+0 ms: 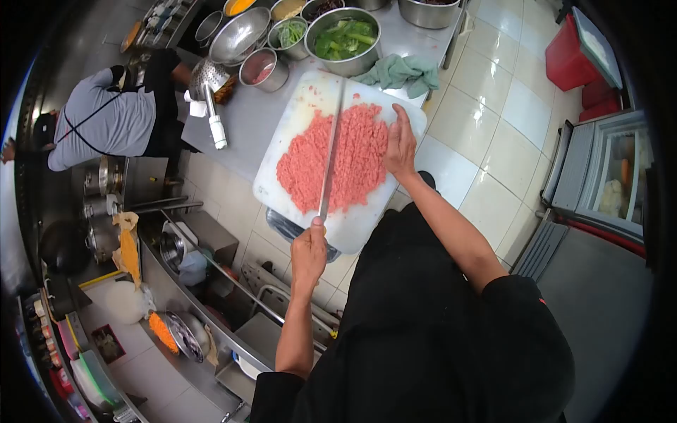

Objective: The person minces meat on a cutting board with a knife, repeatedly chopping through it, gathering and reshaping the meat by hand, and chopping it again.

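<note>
A broad pile of minced meat (pixel 360 151) covers much of a white cutting board (pixel 271 180). My left hand (pixel 309 254) is closed around the handle of a knife (pixel 329 158) at the near edge of the board. Its long blade, seen nearly edge-on, runs away from me across the meat. At the right side of the pile, my right hand (pixel 400 144) lies with fingers stretched out against the meat's edge. It grips nothing that I can see.
Beyond the board stand a pot of green leaves (pixel 345 39), a small steel pot (pixel 263 70) and a green cloth (pixel 402 74). A perforated ladle (pixel 209 88) lies left. A person in grey (pixel 106 116) bends at the far left. A glass-fronted fridge (pixel 613 176) stands right.
</note>
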### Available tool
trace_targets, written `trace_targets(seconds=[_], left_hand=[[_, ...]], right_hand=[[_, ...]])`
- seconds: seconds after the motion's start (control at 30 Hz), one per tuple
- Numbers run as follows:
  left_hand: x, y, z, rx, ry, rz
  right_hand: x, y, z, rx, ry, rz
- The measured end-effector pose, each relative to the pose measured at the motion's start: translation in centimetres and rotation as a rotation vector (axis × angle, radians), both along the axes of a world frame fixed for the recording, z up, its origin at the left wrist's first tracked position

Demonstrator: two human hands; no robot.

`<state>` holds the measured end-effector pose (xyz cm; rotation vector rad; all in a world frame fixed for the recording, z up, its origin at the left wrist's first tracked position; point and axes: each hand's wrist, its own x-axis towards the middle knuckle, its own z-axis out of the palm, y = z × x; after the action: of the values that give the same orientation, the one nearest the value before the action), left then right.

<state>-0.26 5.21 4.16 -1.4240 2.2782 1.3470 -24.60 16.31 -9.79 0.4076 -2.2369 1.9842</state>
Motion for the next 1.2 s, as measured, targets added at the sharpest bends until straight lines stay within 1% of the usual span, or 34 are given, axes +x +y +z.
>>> trace_targets(seconds=[0.03,0.07,0.1,0.17,0.2,0.27,0.3,0.33,0.37,0.43,0.47,0.53,0.57,0.63,0.7,0.73,0.83,0.87,0.93,0.97,1.0,1.1,1.13,1.17,1.2], left_hand=[[-0.4,-0.2,0.4,-0.011,0.101,0.012],[0.2,-0.1,-0.4,-0.022,0.224,0.056],[0.5,0.1,-2.6,-0.127,0.276,-0.002],[1.6,-0.7,-8.4,-0.352,0.385,-0.110],[0.8,-1.5,-8.1,-0.423,0.061,-0.280],[0.8,-2.6,-7.2,-0.213,-0.067,-0.151],[0.5,-1.9,-4.6,-0.092,-0.147,-0.084],[0.1,-1.4,-1.8,-0.155,-0.030,-0.148],[0.4,-1.1,-0.8,-0.113,0.061,-0.034],[0.4,-0.5,0.0,-0.087,0.248,0.082],[0.4,-0.4,-1.5,-0.144,0.256,0.038],[2.0,-1.4,-8.1,-0.272,0.274,-0.042],[3.1,-3.1,-11.6,-0.437,0.102,-0.228],[2.1,-3.3,-8.6,-0.151,-0.044,-0.096],[1.3,-2.2,-3.5,-0.100,0.005,-0.055],[0.8,-1.6,-0.7,-0.053,-0.016,0.006],[1.8,-1.3,-2.6,-0.055,0.334,0.134],[1.8,-1.0,-4.5,-0.221,0.362,0.089],[3.0,-3.4,-9.9,-0.370,0.105,-0.092],[3.2,-4.2,-11.1,-0.438,-0.026,-0.190],[2.2,-4.6,-8.5,-0.281,-0.121,-0.144],[1.0,-3.4,-0.8,-0.086,-0.093,-0.039],[0.8,-2.8,0.5,-0.123,0.001,-0.014],[1.0,-2.3,-0.4,-0.116,0.122,0.032],[1.2,-1.8,-2.5,-0.111,0.253,0.080]], right_hand=[[0.1,-0.3,-0.3,-0.002,0.008,-0.005],[0.4,-0.3,-0.5,-0.001,0.014,-0.012],[0.0,-0.3,-0.5,-0.001,0.035,-0.017],[-0.1,-0.5,-1.0,-0.005,0.028,-0.020],[-0.1,-0.7,-1.2,-0.009,0.026,-0.028],[-0.6,-1.0,-2.0,-0.009,0.070,-0.033],[-0.4,-0.7,-2.4,0.005,0.077,-0.029],[-0.2,-0.3,-1.3,0.019,0.074,-0.024],[0.0,-0.2,-0.5,0.016,0.036,-0.013],[0.1,-0.4,-0.2,0.012,0.028,0.001],[-0.2,-0.4,-0.3,0.027,0.026,-0.003],[0.0,-0.6,-0.7,0.046,0.026,-0.006],[0.1,-0.8,-0.8,0.044,0.036,0.002],[-0.3,-0.6,-1.5,0.061,0.051,0.006],[0.5,-0.3,-2.1,0.076,0.059,0.001],[0.5,-0.3,-1.2,0.067,0.054,0.007],[0.1,-0.5,-0.1,0.049,0.028,0.010],[0.3,-0.6,-0.2,0.050,0.016,0.009],[0.2,-1.0,-0.5,0.052,0.019,0.012],[0.3,-1.0,-0.9,0.062,0.028,0.014],[-0.1,-0.7,-1.2,0.078,0.040,0.009],[0.0,-0.5,-0.5,0.063,0.060,0.011],[0.1,-0.6,-0.2,0.045,0.051,0.015],[0.4,-0.6,-0.4,0.062,0.039,0.009],[0.3,-0.6,-0.4,0.079,0.038,0.004]])
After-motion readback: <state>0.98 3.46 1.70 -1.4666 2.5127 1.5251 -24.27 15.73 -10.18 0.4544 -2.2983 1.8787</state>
